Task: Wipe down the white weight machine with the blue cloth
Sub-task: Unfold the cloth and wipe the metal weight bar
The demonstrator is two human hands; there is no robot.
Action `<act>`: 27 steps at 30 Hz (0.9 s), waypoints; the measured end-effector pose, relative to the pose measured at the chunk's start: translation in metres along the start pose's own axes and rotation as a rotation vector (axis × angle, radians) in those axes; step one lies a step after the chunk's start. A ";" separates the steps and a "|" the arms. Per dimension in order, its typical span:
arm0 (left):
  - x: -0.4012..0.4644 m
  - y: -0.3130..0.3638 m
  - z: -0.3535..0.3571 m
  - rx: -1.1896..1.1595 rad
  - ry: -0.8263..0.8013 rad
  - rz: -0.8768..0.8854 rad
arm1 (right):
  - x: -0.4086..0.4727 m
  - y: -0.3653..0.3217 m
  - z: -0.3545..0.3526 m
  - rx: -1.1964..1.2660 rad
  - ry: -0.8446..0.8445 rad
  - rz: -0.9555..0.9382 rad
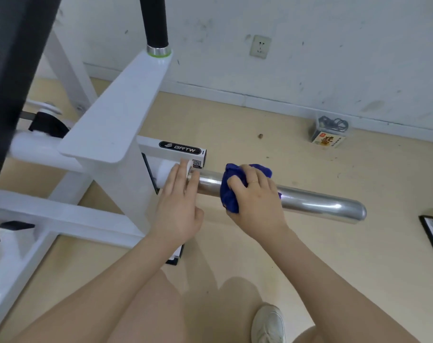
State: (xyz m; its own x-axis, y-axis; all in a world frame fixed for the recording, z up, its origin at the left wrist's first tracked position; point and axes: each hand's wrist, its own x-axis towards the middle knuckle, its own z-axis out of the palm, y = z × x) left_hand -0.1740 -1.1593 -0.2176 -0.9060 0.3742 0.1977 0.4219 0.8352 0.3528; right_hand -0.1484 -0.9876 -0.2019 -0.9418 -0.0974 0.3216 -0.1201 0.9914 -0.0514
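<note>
The right hand (256, 201) is closed over a bunched blue cloth (231, 191), its fingers (237, 183) curled round the wad and pressing it onto the chrome weight-plate bar (316, 203), which juts out toward three o'clock from the white weight machine (111, 125). The cloth sits on the inner stretch of the bar, near the white collar where the bar meets the frame, with the rounded free end of the bar well apart at about three o'clock from it. The left hand (178, 206) lies flat with fingers extended and fairly close together, holding nothing, resting against that collar just at nine o'clock of the cloth, seemingly as a brace. Judging by where things lie, the wiping is in progress on the bar; nothing visible shows which parts are already clean, as the frame carries no wet streaks or marks to read. Likely left are the outer length of the bar, the slanted white upright with its black grip (154, 23) at twelve o'clock, the branded crossbeam (180, 147) and the low base rails at eight o'clock.
</note>
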 end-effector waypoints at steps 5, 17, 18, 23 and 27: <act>-0.008 -0.001 -0.023 -0.285 -0.018 -0.022 | 0.006 -0.024 0.006 0.091 0.015 -0.106; -0.046 -0.022 -0.128 0.168 0.597 0.402 | 0.061 -0.097 -0.003 0.261 -0.198 -0.232; -0.045 -0.027 -0.133 0.241 0.594 0.333 | 0.062 -0.098 0.010 0.189 -0.256 -0.278; -0.030 -0.054 -0.143 0.300 0.428 0.162 | 0.088 -0.076 0.021 0.201 -0.351 -0.392; -0.030 -0.057 -0.139 0.248 0.437 0.154 | 0.116 -0.073 0.012 0.524 -0.550 -0.120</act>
State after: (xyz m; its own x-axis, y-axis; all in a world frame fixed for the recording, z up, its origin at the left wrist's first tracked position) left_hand -0.1663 -1.2739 -0.1160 -0.7134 0.3411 0.6121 0.4804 0.8740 0.0728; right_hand -0.2524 -1.0726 -0.1726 -0.9170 -0.3671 -0.1559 -0.2356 0.8139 -0.5311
